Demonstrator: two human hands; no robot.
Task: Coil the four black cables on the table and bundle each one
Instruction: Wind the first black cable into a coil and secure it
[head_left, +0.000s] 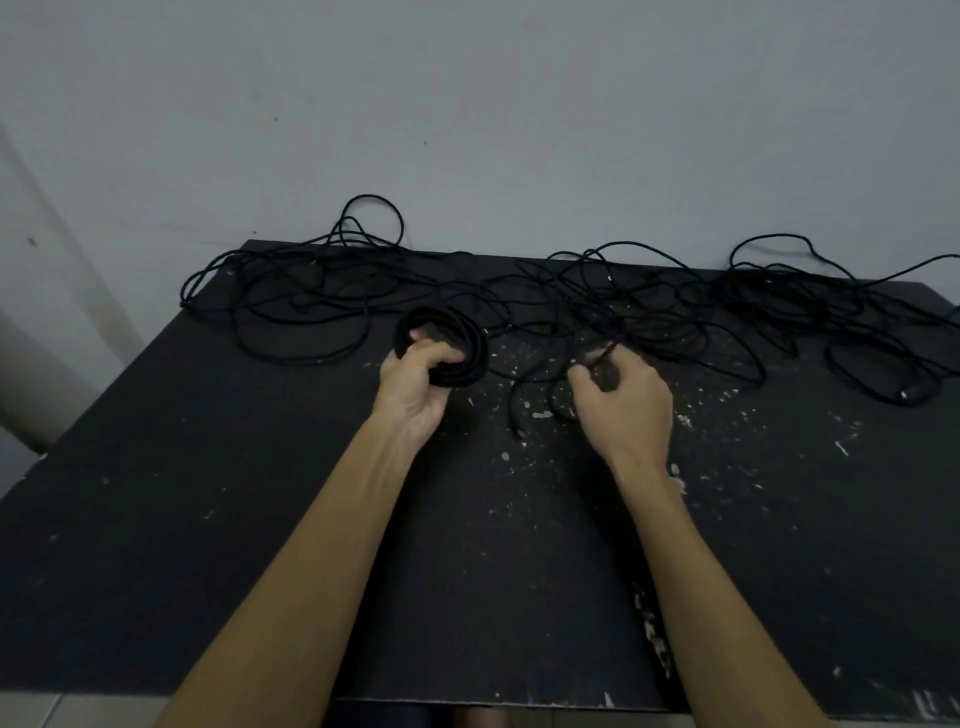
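Note:
My left hand (415, 387) grips a round coil of black cable (470, 348), fingers curled through its middle, just above the black table (260, 545). My right hand (623, 402) pinches a loose strand of black cable (605, 353) between thumb and fingers; the strand runs back into the tangle. A free cable end (517, 415) lies on the table between my hands. Loose black cables lie tangled along the far edge, one heap at the left (291, 296) and a wider heap at the right (753, 312). Where one cable stops and another starts is hidden in the tangle.
A grey wall (467, 104) stands right behind the table's far edge, and some cable loops rise against it. The tabletop is speckled with pale paint flecks (540, 414). A cable plug (906, 395) lies at the far right. The table's left edge runs diagonally toward me.

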